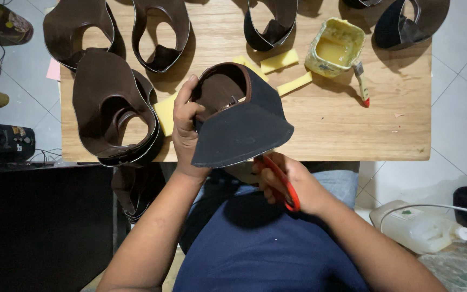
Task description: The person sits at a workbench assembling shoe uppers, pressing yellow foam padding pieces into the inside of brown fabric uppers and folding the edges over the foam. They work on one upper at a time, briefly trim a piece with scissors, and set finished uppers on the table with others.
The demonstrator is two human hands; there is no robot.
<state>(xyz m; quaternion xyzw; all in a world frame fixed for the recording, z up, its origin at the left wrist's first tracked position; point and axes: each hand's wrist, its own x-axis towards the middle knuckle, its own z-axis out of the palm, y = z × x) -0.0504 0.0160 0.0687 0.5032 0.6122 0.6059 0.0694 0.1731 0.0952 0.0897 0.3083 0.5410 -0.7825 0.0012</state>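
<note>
Wooden tabletop (352,124) is carrying brown shoe pieces (109,103) along its left side; I am clamping my left hand (186,121) around the collar of the dark shoe upper (239,121), holding it raised at the near edge; I am closing my right hand (290,181) on red scissors (279,181) under its lower edge; I judge short snips along the margin are serving best; further right a glue tub (335,48) and brush (362,81) are sitting.
</note>
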